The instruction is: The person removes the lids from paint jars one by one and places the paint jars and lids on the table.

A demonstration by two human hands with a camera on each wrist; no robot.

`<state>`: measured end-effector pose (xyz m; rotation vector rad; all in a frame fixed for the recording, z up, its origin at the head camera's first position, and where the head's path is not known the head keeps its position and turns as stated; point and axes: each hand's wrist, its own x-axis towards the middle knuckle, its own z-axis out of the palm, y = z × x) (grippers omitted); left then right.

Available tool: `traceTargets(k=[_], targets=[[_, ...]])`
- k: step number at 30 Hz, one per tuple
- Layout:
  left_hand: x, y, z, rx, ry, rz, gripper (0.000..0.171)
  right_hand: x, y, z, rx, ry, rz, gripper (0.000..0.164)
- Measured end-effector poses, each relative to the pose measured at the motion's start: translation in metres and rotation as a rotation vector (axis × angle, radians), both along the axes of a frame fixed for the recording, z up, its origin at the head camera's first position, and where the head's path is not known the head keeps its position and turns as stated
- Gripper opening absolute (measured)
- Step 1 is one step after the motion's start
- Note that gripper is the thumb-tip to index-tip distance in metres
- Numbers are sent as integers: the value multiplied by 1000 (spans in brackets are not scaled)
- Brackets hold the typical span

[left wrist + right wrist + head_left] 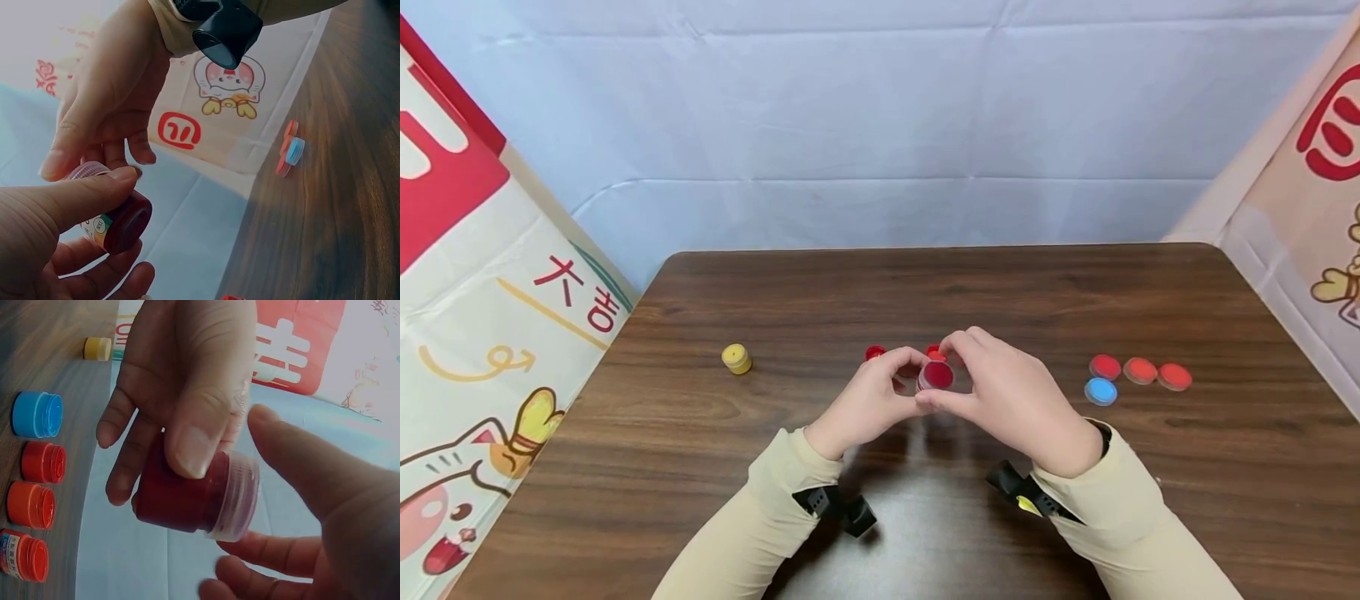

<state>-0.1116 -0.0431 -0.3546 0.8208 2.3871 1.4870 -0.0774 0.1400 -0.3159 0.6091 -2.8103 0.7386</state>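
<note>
Between the two hands, above the table, is a small dark red paint jar [937,375] with a ridged clear lid [236,497]. My left hand [867,402] pinches the jar's body, its thumb lying across the side in the left wrist view. My right hand [1011,396] is spread round the lid end. In the right wrist view a gap shows between its thumb and the lid, while a fingertip lies close to the lid's lower edge; contact there I cannot tell. Part of a printed label [99,226] shows on the jar.
Behind the hands stand lidless jars: one blue [37,414] and several red or orange-red, including a red jar [44,462]. A yellow jar [737,358] is on the left. Red discs like lids [1141,371] and a blue one [1101,391] lie on the right of the wooden table [647,467].
</note>
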Motion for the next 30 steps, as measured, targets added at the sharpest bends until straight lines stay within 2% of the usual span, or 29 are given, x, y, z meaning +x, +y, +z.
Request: traceTargets(k=[3,7,12,15,17,20,25,27,30], targets=[[0,1,0,1,-19,9,31,-1,-1,-1,-13,-20,-17,37],[1,0,-1,-6,-36,29,31,0,-1,-2,-22,-31,29,31],[0,-1,-1,-14,-13,42,31,-1,5,0,-9,9,140,34],[-1,-1,0,-9,5,42,33,-2,8,3,-39,-9,178,43],[-1,-1,0,-8,8,37,33,-2,9,4,-55,-28,167,49],[-1,0,-1,-9,4,22,33,-1,7,3,-51,-45,109,56],[0,0,-1,0,-6,9,30,-1,2,0,-19,-39,25,45],[0,1,-1,-2,-4,15,29,-1,1,0,-17,-37,23,39],[-1,1,-2,-16,3,33,30,-2,2,0,-27,-36,83,33]])
